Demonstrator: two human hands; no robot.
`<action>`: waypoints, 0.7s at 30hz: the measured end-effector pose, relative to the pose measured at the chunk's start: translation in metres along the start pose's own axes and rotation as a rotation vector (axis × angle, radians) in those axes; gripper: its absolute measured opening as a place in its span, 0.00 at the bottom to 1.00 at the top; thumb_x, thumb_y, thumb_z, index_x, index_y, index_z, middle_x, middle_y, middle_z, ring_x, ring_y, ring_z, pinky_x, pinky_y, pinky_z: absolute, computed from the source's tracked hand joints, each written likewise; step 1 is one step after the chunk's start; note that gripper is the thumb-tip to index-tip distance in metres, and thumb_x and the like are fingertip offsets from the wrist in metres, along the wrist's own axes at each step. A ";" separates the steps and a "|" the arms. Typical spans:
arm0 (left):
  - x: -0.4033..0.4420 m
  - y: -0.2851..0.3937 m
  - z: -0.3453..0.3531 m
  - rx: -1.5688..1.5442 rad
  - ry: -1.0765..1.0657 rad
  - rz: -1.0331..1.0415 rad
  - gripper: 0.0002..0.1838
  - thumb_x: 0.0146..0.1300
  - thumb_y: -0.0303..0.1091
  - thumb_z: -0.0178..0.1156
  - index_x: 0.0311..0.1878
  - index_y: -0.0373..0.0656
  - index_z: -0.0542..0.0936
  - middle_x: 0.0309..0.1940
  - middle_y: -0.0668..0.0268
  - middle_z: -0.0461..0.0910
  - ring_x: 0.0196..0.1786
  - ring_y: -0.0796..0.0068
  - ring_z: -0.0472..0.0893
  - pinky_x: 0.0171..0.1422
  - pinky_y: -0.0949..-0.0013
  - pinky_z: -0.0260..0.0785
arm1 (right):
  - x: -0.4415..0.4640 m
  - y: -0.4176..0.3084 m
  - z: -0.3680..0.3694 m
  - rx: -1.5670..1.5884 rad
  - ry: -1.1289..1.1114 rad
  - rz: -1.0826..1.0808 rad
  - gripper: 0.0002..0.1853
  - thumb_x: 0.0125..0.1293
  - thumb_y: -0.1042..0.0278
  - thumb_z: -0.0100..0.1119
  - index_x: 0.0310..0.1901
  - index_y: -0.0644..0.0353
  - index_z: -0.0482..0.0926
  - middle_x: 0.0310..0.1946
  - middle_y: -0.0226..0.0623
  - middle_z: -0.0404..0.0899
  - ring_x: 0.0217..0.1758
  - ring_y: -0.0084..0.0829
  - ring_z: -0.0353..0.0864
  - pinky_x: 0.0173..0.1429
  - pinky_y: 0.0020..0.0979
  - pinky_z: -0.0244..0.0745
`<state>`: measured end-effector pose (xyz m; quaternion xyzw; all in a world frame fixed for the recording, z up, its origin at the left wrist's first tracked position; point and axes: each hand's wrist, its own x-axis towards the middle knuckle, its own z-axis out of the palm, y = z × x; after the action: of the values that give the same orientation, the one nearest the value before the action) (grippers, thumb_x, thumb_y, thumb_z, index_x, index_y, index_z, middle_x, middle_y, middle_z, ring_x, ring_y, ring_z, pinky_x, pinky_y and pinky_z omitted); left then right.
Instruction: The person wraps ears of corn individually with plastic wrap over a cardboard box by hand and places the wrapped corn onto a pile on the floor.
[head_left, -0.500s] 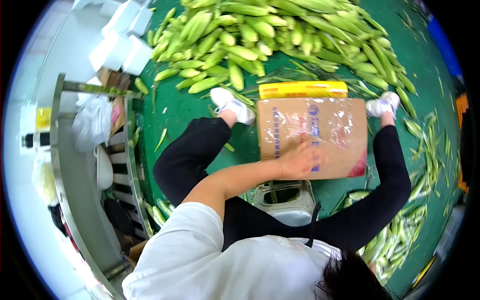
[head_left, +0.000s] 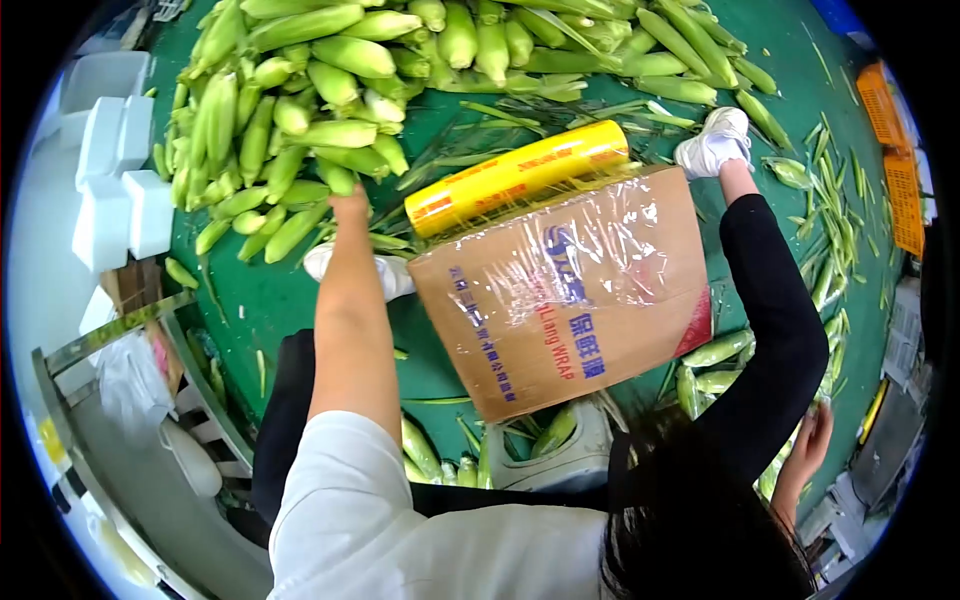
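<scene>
The left hand (head_left: 350, 207) is touching an ear of corn (head_left: 336, 178) at the near edge of the corn pile (head_left: 352, 56).
That ear is pointing away from the hand, among others on the green floor (head_left: 235, 295); whether the left grip is closing around it, one cannot say from this view. The right hand (head_left: 810, 445) is hanging low beyond the bent leg, beside the film-wrapped corn (head_left: 718, 350), its grip too hidden to judge. Between the legs, a cardboard box (head_left: 530, 320) is sitting at a slant above a stool (head_left: 592, 448), and a yellow roll (head_left: 520, 176) is lying along its far edge.
</scene>
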<state>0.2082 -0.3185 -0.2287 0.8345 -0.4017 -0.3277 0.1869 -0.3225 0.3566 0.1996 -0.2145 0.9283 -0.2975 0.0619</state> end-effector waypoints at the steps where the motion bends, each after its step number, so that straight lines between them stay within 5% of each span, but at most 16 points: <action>1: -0.019 0.024 -0.006 -0.122 -0.106 -0.078 0.36 0.63 0.49 0.67 0.64 0.34 0.66 0.51 0.50 0.81 0.48 0.54 0.83 0.46 0.52 0.77 | 0.029 -0.066 0.037 -0.085 -0.090 -0.089 0.16 0.74 0.75 0.53 0.60 0.67 0.75 0.57 0.41 0.80 0.59 0.30 0.79 0.66 0.30 0.69; 2: -0.045 0.044 -0.021 -0.240 -0.193 -0.160 0.32 0.62 0.50 0.67 0.60 0.36 0.70 0.47 0.54 0.83 0.41 0.57 0.85 0.37 0.54 0.78 | 0.045 -0.111 0.080 0.004 -0.121 -0.240 0.13 0.73 0.76 0.54 0.57 0.67 0.77 0.52 0.38 0.81 0.55 0.26 0.79 0.62 0.27 0.71; 3: -0.034 0.035 -0.016 -0.506 -0.193 -0.279 0.28 0.62 0.56 0.67 0.52 0.41 0.75 0.38 0.59 0.82 0.31 0.63 0.82 0.25 0.61 0.74 | 0.047 -0.149 0.117 0.196 -0.271 -0.136 0.13 0.72 0.77 0.55 0.56 0.66 0.78 0.50 0.36 0.82 0.53 0.25 0.80 0.61 0.26 0.72; 4: -0.050 0.041 -0.033 -0.800 -0.273 -0.430 0.26 0.64 0.59 0.65 0.45 0.43 0.75 0.32 0.59 0.79 0.28 0.64 0.80 0.23 0.70 0.71 | 0.044 -0.184 0.154 0.402 -0.429 -0.032 0.13 0.71 0.78 0.55 0.55 0.65 0.78 0.48 0.35 0.82 0.52 0.24 0.80 0.60 0.25 0.72; 6: -0.104 0.071 -0.085 -1.240 -0.358 -0.852 0.30 0.64 0.66 0.61 0.49 0.48 0.72 0.30 0.61 0.78 0.25 0.69 0.78 0.23 0.75 0.72 | 0.019 -0.233 0.227 0.620 -0.781 -0.049 0.13 0.70 0.78 0.57 0.55 0.63 0.79 0.46 0.32 0.82 0.50 0.22 0.80 0.56 0.24 0.73; 8: -0.170 0.067 -0.112 -1.392 -0.550 -0.531 0.29 0.63 0.64 0.63 0.50 0.47 0.72 0.32 0.61 0.77 0.31 0.71 0.79 0.27 0.75 0.74 | -0.008 -0.270 0.287 0.633 -0.965 -0.011 0.15 0.70 0.73 0.60 0.57 0.64 0.79 0.46 0.32 0.81 0.50 0.22 0.80 0.56 0.24 0.75; 10: -0.262 0.087 -0.140 -1.341 -0.563 -0.342 0.28 0.68 0.60 0.60 0.57 0.48 0.72 0.41 0.64 0.79 0.37 0.70 0.81 0.36 0.72 0.78 | -0.035 -0.299 0.330 0.782 -1.082 -0.054 0.35 0.67 0.57 0.67 0.71 0.62 0.66 0.59 0.44 0.76 0.63 0.34 0.75 0.65 0.33 0.70; 14: -0.413 0.111 -0.165 -0.969 -0.592 0.146 0.31 0.64 0.36 0.68 0.66 0.39 0.66 0.59 0.61 0.75 0.58 0.67 0.79 0.60 0.65 0.75 | -0.066 -0.350 0.298 0.992 -1.396 0.186 0.54 0.62 0.44 0.70 0.79 0.59 0.47 0.70 0.55 0.65 0.71 0.47 0.67 0.73 0.41 0.62; 15: -0.436 0.115 -0.170 -0.945 -0.563 0.189 0.32 0.62 0.31 0.68 0.67 0.39 0.65 0.59 0.61 0.75 0.60 0.68 0.77 0.61 0.65 0.74 | -0.070 -0.347 0.283 0.884 -1.194 0.034 0.43 0.68 0.48 0.64 0.76 0.62 0.57 0.66 0.54 0.70 0.69 0.47 0.71 0.71 0.40 0.64; 18: -0.484 0.112 -0.174 -0.775 -0.590 0.359 0.35 0.59 0.27 0.71 0.67 0.39 0.65 0.59 0.62 0.75 0.62 0.68 0.76 0.64 0.66 0.71 | -0.075 -0.289 0.272 0.796 -0.879 -0.473 0.29 0.74 0.54 0.56 0.69 0.64 0.68 0.61 0.52 0.75 0.65 0.46 0.75 0.69 0.37 0.67; 19: -0.499 0.106 -0.167 -0.788 -0.655 0.380 0.35 0.59 0.27 0.72 0.67 0.39 0.65 0.58 0.63 0.75 0.62 0.69 0.76 0.64 0.66 0.71 | -0.079 -0.280 0.252 0.826 -0.723 -0.492 0.20 0.77 0.61 0.49 0.62 0.65 0.75 0.54 0.49 0.79 0.61 0.44 0.78 0.65 0.34 0.69; 21: -0.531 0.103 -0.158 -0.842 -0.775 0.398 0.35 0.58 0.28 0.73 0.66 0.40 0.66 0.58 0.63 0.76 0.61 0.70 0.76 0.64 0.66 0.71 | -0.070 -0.257 0.227 0.822 -0.690 -0.454 0.20 0.77 0.62 0.50 0.62 0.64 0.75 0.52 0.48 0.80 0.59 0.43 0.78 0.64 0.34 0.70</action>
<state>0.0169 0.0476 0.1543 0.4173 -0.4246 -0.6975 0.3988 -0.1117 0.0794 0.1621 -0.4510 0.5934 -0.5521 0.3736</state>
